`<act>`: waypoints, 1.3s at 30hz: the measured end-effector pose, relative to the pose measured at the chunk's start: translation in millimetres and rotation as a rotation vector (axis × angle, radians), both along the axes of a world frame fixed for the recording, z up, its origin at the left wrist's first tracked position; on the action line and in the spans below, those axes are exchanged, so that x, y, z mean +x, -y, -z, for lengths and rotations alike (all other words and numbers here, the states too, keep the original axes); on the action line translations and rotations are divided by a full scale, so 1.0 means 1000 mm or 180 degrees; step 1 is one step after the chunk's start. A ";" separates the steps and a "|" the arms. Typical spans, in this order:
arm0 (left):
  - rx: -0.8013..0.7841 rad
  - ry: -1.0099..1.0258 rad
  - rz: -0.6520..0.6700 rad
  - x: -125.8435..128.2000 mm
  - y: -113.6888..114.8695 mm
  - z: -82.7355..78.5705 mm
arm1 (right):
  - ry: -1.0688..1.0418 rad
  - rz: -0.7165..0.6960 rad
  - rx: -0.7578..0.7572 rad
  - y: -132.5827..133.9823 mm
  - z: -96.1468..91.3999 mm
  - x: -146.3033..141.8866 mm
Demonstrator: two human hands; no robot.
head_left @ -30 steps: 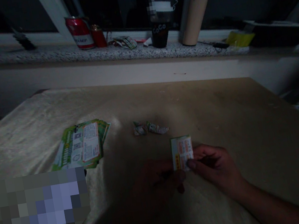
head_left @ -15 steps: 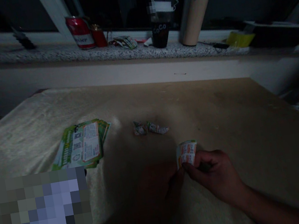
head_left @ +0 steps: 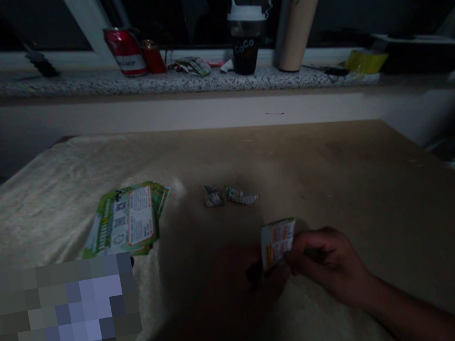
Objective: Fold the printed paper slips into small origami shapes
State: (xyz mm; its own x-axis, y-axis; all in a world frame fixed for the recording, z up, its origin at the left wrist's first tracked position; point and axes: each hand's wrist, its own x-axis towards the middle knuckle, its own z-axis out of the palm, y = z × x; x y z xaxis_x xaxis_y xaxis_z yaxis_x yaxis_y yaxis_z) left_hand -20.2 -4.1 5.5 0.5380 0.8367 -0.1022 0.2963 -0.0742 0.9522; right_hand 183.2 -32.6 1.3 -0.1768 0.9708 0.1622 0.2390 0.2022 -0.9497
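The right hand (head_left: 331,269) pinches a small printed slip (head_left: 278,242) by its lower right corner, thumb and forefinger closed tight on the paper and the other fingers curled in behind. The slip stands nearly upright above the pinch, its orange and white face turned toward the camera, held just off the table (head_left: 354,172). The left hand (head_left: 242,287) comes in from the other side in deep shadow. Its fingertips reach the slip's lower left edge, but it is too dark to tell whether they actually clamp it. Just beyond the grip, farther from the person, two crumpled folded scraps (head_left: 231,194) lie side by side on the table, nearly touching each other. Well off to the left of the grip, a fanned stack of green leaflets (head_left: 128,219) lies flat. Far beyond it all, on a speckled windowsill (head_left: 195,80), stand a red can (head_left: 126,50), a dark lidded cup (head_left: 244,39) with a straw, and a leaning cardboard tube (head_left: 298,7).
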 end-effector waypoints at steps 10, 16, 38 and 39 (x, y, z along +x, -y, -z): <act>-0.0107 -0.0182 0.0425 -0.004 -0.001 0.000 | -0.1248 0.0102 -0.0420 0.002 0.007 -0.009; -0.0467 -0.0535 0.0399 -0.005 0.000 0.002 | -0.1227 0.0721 -0.0478 0.002 0.007 -0.008; -0.0424 0.0306 0.0295 -0.001 0.002 0.016 | -0.1568 -0.0028 -0.0900 0.000 0.007 -0.008; -0.0405 0.0195 0.0311 -0.002 0.003 0.016 | -0.1555 0.0058 -0.0874 0.000 0.008 -0.009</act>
State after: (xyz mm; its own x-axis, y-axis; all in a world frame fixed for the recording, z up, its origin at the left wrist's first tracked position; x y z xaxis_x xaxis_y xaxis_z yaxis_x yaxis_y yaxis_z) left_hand -21.8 -6.6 -10.8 0.6248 0.7624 -0.1685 0.2346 0.0225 0.9718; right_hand 174.5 -32.8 -6.4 -0.1272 0.9911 -0.0381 -0.2409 -0.0681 -0.9682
